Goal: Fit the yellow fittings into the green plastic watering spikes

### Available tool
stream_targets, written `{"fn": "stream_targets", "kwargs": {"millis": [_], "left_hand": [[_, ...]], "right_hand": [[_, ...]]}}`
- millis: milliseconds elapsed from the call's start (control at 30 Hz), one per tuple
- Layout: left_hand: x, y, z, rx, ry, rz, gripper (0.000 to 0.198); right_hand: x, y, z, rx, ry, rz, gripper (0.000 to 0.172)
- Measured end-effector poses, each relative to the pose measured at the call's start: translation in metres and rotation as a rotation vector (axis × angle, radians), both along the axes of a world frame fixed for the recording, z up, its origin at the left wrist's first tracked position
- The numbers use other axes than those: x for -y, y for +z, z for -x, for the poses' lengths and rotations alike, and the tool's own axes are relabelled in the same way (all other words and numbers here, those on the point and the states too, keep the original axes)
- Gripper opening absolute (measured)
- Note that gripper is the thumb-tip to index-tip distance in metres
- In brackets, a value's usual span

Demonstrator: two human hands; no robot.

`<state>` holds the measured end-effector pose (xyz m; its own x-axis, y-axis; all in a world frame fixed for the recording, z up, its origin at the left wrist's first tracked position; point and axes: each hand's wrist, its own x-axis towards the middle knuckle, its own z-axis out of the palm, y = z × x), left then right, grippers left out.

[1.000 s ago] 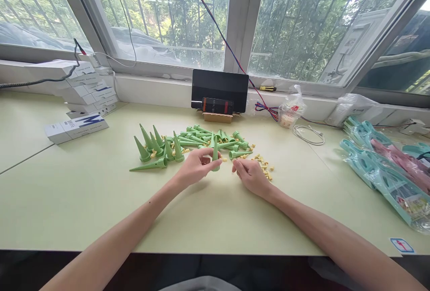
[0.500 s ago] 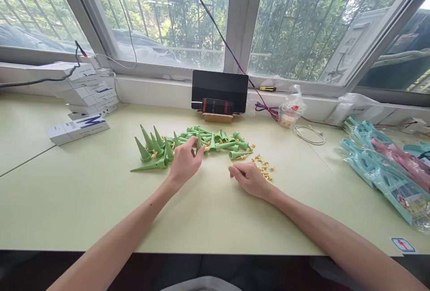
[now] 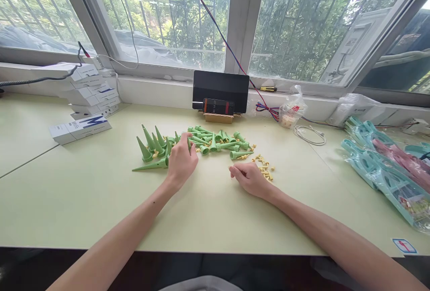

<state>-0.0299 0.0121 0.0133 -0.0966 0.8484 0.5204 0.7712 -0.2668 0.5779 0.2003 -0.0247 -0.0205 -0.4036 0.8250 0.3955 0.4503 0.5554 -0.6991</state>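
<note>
My left hand is closed on a green plastic cone, whose tip shows between the thumb and forefinger; its lower part is hidden. Just left of that hand several green cones stand upright, and one cone lies on its side. Beyond and to the right is a pile of lying green cones. My right hand rests on the table with its fingers curled; what is inside, if anything, is hidden. Small yellow plastic pieces are scattered just behind it.
A phone with lit digits leans against a dark tablet at the back. White boxes are stacked at left. To the right are a bagged cup, a coiled white cable and wrapped teal plastic items.
My left hand has moved a little to the left with the green cone, towards the standing cones. My right hand has stayed where it was.
</note>
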Motion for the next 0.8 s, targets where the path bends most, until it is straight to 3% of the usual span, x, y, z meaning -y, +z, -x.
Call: {"fn": "stream_targets", "kwargs": {"millis": [333, 567, 733, 800], "left_hand": [[0.005, 0.005, -0.006, 0.075, 0.050, -0.196, 0.028], [0.015, 0.011, -0.013, 0.115, -0.030, -0.351, 0.012], [0.010, 0.004, -0.012, -0.007, -0.214, -0.127, 0.018], [0.008, -0.001, -0.011, -0.104, -0.220, -0.043, 0.015]], "right_hand": [[0.000, 0.000, 0.000, -0.002, 0.002, -0.002, 0.048], [0.000, 0.000, 0.000, -0.009, 0.006, 0.001, 0.044], [0.000, 0.000, 0.000, 0.007, 0.004, 0.000, 0.043], [0.001, 0.001, 0.000, 0.012, 0.001, -0.002, 0.042]]}}
